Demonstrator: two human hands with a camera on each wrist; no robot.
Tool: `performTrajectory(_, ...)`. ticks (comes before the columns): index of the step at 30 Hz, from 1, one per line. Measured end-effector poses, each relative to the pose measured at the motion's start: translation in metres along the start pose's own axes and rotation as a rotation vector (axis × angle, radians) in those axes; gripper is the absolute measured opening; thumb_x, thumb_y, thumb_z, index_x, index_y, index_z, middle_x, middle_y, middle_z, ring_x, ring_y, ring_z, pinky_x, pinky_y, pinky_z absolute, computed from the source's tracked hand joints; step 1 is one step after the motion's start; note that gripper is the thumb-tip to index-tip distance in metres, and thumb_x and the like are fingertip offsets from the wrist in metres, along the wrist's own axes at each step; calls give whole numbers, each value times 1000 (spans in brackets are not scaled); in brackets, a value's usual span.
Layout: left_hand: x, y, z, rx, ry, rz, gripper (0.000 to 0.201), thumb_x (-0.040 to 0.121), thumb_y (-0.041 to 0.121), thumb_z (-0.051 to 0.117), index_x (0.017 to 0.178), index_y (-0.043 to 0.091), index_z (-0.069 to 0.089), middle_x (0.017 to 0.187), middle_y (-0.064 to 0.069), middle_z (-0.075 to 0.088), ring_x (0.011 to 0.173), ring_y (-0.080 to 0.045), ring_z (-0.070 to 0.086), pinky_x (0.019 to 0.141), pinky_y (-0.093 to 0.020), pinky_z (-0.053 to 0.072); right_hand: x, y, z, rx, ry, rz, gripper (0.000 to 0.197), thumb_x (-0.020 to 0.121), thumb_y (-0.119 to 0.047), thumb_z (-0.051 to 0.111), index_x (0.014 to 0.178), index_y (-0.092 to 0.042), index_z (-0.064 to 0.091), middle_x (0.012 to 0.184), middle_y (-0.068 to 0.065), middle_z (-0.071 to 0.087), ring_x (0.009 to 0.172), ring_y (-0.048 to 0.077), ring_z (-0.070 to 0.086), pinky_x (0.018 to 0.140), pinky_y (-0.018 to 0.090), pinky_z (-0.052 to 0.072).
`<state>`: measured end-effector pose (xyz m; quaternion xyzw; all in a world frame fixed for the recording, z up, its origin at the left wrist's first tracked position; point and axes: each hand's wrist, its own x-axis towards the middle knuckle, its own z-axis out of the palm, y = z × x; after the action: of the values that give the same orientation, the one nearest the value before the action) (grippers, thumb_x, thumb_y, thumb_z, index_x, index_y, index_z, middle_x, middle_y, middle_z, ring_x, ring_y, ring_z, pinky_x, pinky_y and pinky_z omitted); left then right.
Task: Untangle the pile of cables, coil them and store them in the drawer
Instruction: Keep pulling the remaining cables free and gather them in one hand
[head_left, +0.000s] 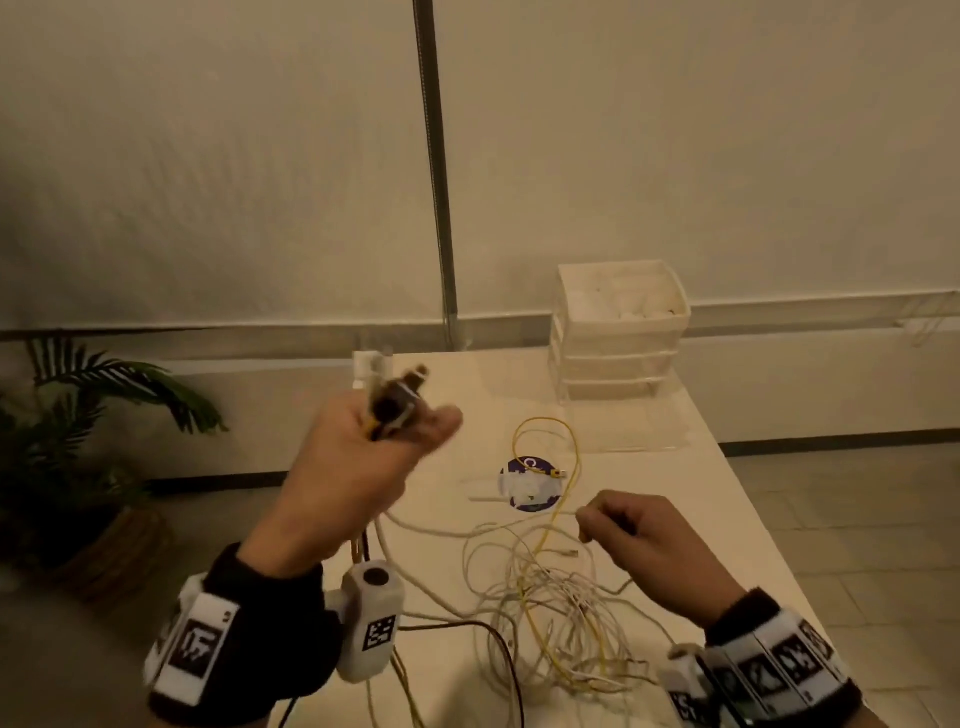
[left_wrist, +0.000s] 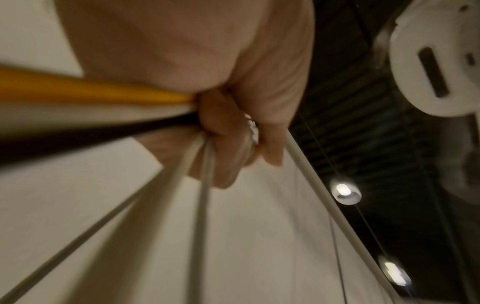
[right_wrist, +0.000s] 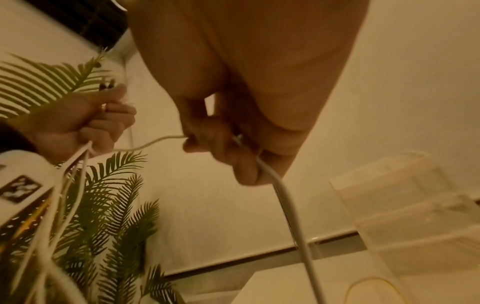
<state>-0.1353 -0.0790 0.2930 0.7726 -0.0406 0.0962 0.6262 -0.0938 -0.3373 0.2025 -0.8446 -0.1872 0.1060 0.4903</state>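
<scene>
A tangled pile of thin white, yellow and dark cables (head_left: 561, 613) lies on the white table (head_left: 717, 519) near its front. My left hand (head_left: 374, 447) is raised above the table's left side and grips a bunch of cable ends with their plugs (head_left: 397, 400); in the left wrist view yellow, dark and white cables (left_wrist: 202, 156) run out of the fist. My right hand (head_left: 623, 525) hovers over the pile and pinches a white cable (right_wrist: 275, 185) that leads toward the left hand (right_wrist: 85, 121). A clear plastic drawer unit (head_left: 618, 332) stands at the table's back.
A round purple and white sticker (head_left: 530, 486) sits mid-table with a yellow cable loop (head_left: 550, 436) over it. A clear sheet lies before the drawer unit. A potted palm (head_left: 78, 452) stands on the floor at left. A dark pole (head_left: 436, 171) rises behind the table.
</scene>
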Motion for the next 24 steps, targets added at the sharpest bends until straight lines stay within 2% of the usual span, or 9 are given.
performTrajectory(2,-4,-8,29,241,-138,20,10,79,28,78,77,24,70,69,9,70,64,-4,64,61,-23,51,7,-7,-4,-5,35,-11,30,94,-28,56,68,-15,65,49,-13,48,48,3,41,54,18,33)
performTrajectory(4,-8,-19,58,319,-246,36,15,79,36,77,91,31,69,84,12,73,79,-3,67,72,-30,54,14,-19,-5,-13,-6,-42,25,93,-24,57,72,-15,67,49,-15,50,48,1,42,54,18,33)
performTrajectory(6,-6,-27,76,363,-206,15,17,81,41,73,92,29,68,82,11,71,77,-5,65,70,-35,52,18,-29,-6,-12,-58,-51,19,92,-16,58,79,-14,71,48,-15,51,47,2,40,53,19,32)
performTrajectory(9,0,-31,81,363,-139,32,8,85,36,72,86,28,71,78,11,72,74,-8,66,68,-39,53,17,-35,-13,122,-74,36,21,89,-14,61,69,-14,69,46,-9,48,45,8,39,51,25,33)
performTrajectory(13,4,-31,81,403,-208,30,13,84,36,72,85,24,71,77,4,72,72,-15,66,68,-43,52,12,-33,-24,350,-50,102,25,90,-12,61,66,-10,64,50,2,46,48,15,37,49,26,33)
performTrajectory(16,3,-31,89,432,-226,75,20,88,33,68,76,17,66,63,1,62,55,-9,51,51,-25,41,13,-31,-26,333,-34,82,27,91,-5,56,66,-10,62,52,4,47,49,17,39,50,28,34)
performTrajectory(18,7,-29,90,464,-145,116,19,89,23,67,72,19,60,56,6,55,51,-6,45,47,-19,31,13,-29,-28,338,-31,54,25,94,-10,54,70,-6,64,53,5,49,49,16,40,49,26,35)
performTrajectory(20,17,-24,80,406,63,111,23,89,16,66,69,21,57,53,12,53,48,-3,44,46,-18,31,12,-26,-31,366,-50,22,27,97,-17,51,77,-3,65,56,6,52,49,16,41,48,24,36)
performTrajectory(24,33,-12,50,281,357,84,28,93,23,63,67,30,53,55,11,47,49,-4,43,50,-24,35,8,-14,-28,379,-104,-10,26,98,-15,49,82,-4,65,58,6,55,51,19,44,53,25,40)
